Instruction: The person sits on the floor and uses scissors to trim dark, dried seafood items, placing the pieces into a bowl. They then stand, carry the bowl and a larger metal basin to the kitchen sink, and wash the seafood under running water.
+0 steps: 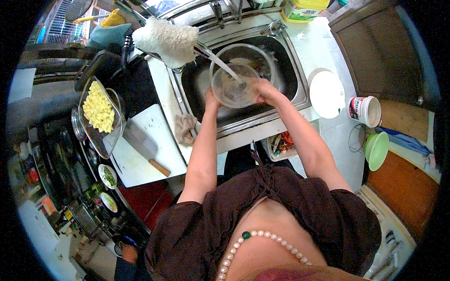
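Observation:
Over the steel sink (291, 75), a clear round bowl (230, 96) is held between my two hands. My left hand (212, 99) grips its left side, and my right hand (264, 92) has hold of the right rim. A stream of water runs into this bowl from the faucet (203, 48). Behind and partly under it, a larger clear bowl (242, 47) sits in the sink; its contents are too blurred to name. A fluffy white towel (165, 40) is draped over the faucet's pipe.
Left of the sink lie a beige rag (185, 128), a white cutting board (140, 172) with a cleaver (140, 140), and a mesh basket (114, 138) of diced pale yellow pieces (96, 109). To the right are a white plate (327, 95), a white bucket (371, 111) and a green basin (377, 151).

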Action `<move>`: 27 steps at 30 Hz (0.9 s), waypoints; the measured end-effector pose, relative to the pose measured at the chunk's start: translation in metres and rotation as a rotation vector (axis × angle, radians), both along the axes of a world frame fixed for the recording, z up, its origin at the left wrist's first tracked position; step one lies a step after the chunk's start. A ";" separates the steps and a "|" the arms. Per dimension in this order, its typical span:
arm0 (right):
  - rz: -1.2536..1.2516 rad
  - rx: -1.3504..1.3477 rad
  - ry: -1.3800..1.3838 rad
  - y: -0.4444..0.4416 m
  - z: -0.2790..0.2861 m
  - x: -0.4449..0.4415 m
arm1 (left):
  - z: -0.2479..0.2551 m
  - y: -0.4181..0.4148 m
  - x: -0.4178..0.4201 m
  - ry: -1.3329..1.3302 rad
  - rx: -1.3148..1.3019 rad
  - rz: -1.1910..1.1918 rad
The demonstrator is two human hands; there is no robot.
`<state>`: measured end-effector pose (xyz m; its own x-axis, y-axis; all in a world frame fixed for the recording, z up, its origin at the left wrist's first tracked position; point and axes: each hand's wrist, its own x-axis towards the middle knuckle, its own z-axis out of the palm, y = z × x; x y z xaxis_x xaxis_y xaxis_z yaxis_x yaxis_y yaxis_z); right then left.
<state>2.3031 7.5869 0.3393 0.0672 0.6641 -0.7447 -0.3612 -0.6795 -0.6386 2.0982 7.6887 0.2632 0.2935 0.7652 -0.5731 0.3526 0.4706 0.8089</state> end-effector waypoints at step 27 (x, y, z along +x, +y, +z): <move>0.289 0.822 -1.448 0.002 0.050 -0.018 | 0.055 -0.018 -0.004 0.343 0.916 -0.024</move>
<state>2.2855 7.5888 0.3898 0.1514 0.9284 0.3393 0.8635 0.0429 -0.5026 2.0944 7.6706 0.3183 0.2428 0.9526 0.1831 0.6380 -0.2990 0.7096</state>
